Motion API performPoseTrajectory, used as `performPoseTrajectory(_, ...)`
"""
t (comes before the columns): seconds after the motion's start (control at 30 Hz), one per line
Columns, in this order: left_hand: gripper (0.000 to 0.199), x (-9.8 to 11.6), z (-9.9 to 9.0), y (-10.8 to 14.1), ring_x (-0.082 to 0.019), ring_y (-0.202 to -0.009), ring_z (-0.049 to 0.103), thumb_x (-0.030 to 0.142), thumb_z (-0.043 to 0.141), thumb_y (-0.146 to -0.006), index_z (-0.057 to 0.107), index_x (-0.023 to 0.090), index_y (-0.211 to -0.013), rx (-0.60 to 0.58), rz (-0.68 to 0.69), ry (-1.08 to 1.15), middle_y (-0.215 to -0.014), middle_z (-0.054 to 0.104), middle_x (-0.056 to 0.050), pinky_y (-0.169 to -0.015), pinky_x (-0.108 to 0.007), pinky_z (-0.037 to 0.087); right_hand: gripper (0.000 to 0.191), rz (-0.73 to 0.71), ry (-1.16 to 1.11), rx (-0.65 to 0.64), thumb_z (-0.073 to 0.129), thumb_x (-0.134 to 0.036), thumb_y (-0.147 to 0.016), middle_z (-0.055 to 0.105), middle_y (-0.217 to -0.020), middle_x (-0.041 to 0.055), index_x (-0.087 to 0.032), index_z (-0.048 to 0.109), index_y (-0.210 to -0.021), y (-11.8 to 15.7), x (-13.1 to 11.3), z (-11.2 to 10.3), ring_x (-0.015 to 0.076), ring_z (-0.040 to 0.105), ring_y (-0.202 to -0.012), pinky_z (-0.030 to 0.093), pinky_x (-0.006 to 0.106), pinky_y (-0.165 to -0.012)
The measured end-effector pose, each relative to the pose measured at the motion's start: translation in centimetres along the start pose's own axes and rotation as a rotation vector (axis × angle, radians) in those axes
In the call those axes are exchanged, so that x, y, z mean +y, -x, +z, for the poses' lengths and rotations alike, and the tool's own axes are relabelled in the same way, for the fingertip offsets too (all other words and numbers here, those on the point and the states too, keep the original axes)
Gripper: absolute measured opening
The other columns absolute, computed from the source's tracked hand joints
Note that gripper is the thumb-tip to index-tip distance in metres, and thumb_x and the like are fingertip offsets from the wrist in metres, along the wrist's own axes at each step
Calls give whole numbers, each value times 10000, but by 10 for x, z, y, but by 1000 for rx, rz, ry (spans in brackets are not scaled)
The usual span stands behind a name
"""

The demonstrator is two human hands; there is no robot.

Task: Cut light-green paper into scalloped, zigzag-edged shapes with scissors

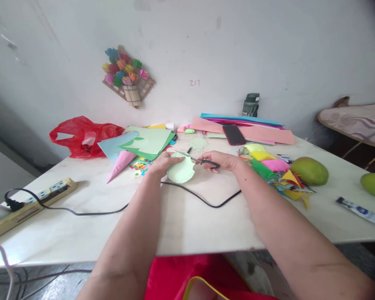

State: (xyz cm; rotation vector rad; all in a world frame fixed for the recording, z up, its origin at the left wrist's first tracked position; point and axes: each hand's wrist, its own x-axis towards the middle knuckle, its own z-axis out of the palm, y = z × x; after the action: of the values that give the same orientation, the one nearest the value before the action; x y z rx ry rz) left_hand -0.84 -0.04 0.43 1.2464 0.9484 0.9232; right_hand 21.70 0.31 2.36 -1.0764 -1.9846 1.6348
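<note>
My left hand (163, 163) pinches the left edge of a pale green paper disc (180, 170), which has scalloped notches along its lower and right rim. My right hand (218, 161) is closed round the dark handles of a pair of scissors (190, 156). The scissor blades point left and lie across the upper part of the disc. Behind the disc, another pale green scalloped piece (198, 143) rests on the table.
Green sheets (150, 139), a pink cone (120, 164) and a red bag (86, 135) are at left. A phone (233, 134) lies on pink paper. Clay packets (262, 155) and a mango (310, 171) sit right. A black cable (203, 200) crosses in front.
</note>
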Motion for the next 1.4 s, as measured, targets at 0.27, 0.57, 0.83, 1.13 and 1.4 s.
performPoseTrajectory(0.27, 297, 0, 0, 0, -234, -722, 653, 267, 732, -567, 673, 108, -811, 27, -6, 0, -827, 696, -115, -640, -307, 516, 234, 38, -28, 14, 542, -178, -654, 453, -465, -59, -127, 593, -877, 1, -3, 1, 53, 365, -383, 254, 174, -344)
performPoseTrajectory(0.57, 286, -1, -1, -1, -211, -663, 648, 255, 745, -550, 675, 112, -787, 48, -19, 31, -786, 697, -96, -630, -307, 517, 282, -5, 21, -21, 601, -255, -660, 463, -476, -62, -145, 596, -919, -5, 8, -6, 44, 341, -369, 252, 177, -350)
performPoseTrajectory(0.83, 242, -1, 0, 0, -192, -620, 641, 263, 737, -575, 680, 119, -761, 35, -14, 50, -742, 695, -77, -611, -293, 512, 257, 2, -12, -6, 556, -195, -664, 454, -459, -64, -130, 589, -911, 0, -1, 1, 48, 342, -367, 274, 180, -360)
performPoseTrajectory(1.13, 275, -3, 3, -2, -189, -610, 634, 264, 738, -577, 679, 100, -789, 29, -5, 79, -714, 689, -78, -632, -303, 508, 275, -58, 2, 3, 602, -231, -650, 450, -490, -66, -134, 594, -907, -3, 5, 0, 43, 355, -382, 263, 182, -355)
performPoseTrajectory(1.4, 279, -5, 3, -3, -198, -625, 637, 263, 749, -566, 673, 98, -779, 32, 15, 120, -724, 687, -79, -630, -314, 510, 226, -44, -32, 28, 571, -170, -631, 449, -486, -64, -121, 587, -851, -3, 2, 2, 38, 351, -376, 262, 170, -345)
